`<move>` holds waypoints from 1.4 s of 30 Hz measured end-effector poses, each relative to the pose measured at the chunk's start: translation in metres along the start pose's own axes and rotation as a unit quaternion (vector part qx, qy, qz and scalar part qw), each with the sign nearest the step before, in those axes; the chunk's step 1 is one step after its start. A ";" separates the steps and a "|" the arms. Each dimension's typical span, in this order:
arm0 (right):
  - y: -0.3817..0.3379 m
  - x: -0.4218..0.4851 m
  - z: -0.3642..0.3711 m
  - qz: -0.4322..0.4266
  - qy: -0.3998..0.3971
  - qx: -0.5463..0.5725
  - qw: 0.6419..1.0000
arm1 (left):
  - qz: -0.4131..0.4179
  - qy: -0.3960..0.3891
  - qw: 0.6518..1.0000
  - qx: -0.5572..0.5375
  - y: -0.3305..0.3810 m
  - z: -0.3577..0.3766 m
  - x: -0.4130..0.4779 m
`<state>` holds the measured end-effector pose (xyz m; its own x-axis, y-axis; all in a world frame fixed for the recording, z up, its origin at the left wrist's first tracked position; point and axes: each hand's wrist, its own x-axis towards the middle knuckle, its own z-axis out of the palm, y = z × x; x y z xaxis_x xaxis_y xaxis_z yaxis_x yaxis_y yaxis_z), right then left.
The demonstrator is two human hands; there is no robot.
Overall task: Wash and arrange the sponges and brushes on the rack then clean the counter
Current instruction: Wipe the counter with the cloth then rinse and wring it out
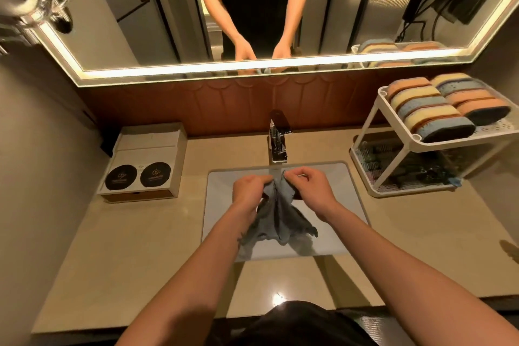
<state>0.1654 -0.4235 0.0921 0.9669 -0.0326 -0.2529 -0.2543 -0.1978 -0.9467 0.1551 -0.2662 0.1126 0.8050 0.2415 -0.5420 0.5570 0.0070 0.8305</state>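
Observation:
Over the white sink (339,177), a grey-blue cloth (276,219) hangs between both hands, just below the chrome tap (278,143). My left hand (251,187) pinches its upper left edge and my right hand (307,184) pinches its upper right edge; the rest droops towards me. At the right stands a white two-tier rack (368,123). Several orange, yellow and blue sponges (432,109) lie in two rows on its top shelf. Dark brushes (410,168) lie on the lower shelf, hard to make out.
A beige counter (134,255) surrounds the sink. A box with two black round lids (140,166) sits at the back left. A lit mirror (252,8) spans the wall and reflects the person's arms. The rack crowds the back right corner.

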 end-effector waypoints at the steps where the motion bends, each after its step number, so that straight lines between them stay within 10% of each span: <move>1: -0.001 -0.002 0.004 -0.006 -0.003 0.001 1.000 | 0.010 0.009 1.000 -0.007 -0.004 0.004 -0.002; 8: -0.005 -0.009 0.008 -0.051 -0.018 -0.003 0.999 | 0.108 0.049 0.992 0.051 -0.014 0.012 -0.005; 29: -0.007 -0.013 0.005 -0.083 -0.107 -0.083 0.987 | -0.170 -0.170 0.943 -0.230 0.001 -0.005 -0.006; 34: -0.006 -0.010 -0.001 -0.083 -0.075 -0.123 0.986 | -0.048 -0.045 0.998 0.013 -0.012 -0.008 0.010; 42: -0.016 -0.010 -0.004 -0.132 -0.059 -0.171 0.975 | 0.105 -0.001 0.990 0.094 -0.029 -0.021 0.038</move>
<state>0.1600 -0.4241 0.1102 0.9836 0.1730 -0.0503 0.0437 -0.5000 -0.8649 0.1654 -0.2373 0.0710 0.9070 0.2163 -0.3613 0.4062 -0.2228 0.8862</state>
